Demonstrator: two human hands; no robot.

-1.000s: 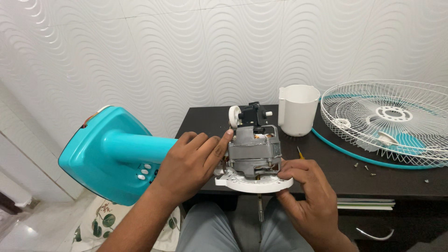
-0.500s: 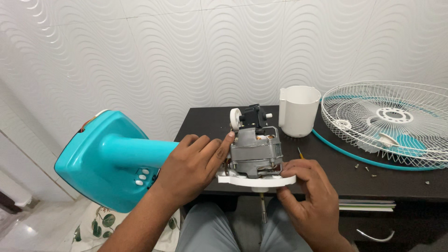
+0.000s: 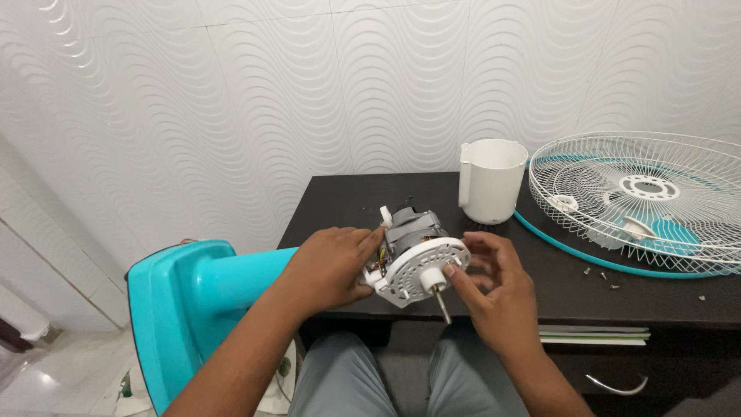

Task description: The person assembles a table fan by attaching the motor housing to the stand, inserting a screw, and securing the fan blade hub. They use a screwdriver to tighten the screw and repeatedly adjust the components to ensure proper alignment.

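My left hand [image 3: 328,266] is wrapped around the neck of the fan just behind the motor [image 3: 409,230], fingers curled and pressed against the grey motor body, thumb up by the small white knob [image 3: 385,216] on its near side. The motor sits tipped toward me, so the round white front plate [image 3: 421,272] faces my chest and the bare metal shaft [image 3: 442,303] pokes out and down from its white hub. All of this hangs just off the near edge of the dark table [image 3: 347,202], above my lap.

My right hand [image 3: 494,289] is on the other side of the plate, fingers loosely spread and curved. The thumb tip touches the white hub right where the shaft comes out, the fingertips rest by the plate's right rim. It's cupping, not clamping; nothing is pinched in it. So the motor lies between my two hands, left one bearing it, right one steadying the face.

The teal fan stand [image 3: 193,305] runs off to my left from under my left wrist, its wide base low beside my knee.

On the table, well apart from my hands: a white plastic housing cup [image 3: 492,181] standing upright, the white wire fan guard [image 3: 648,201] lying flat over the teal blades [image 3: 679,235], and a few small screws [image 3: 602,276] scattered near its rim.
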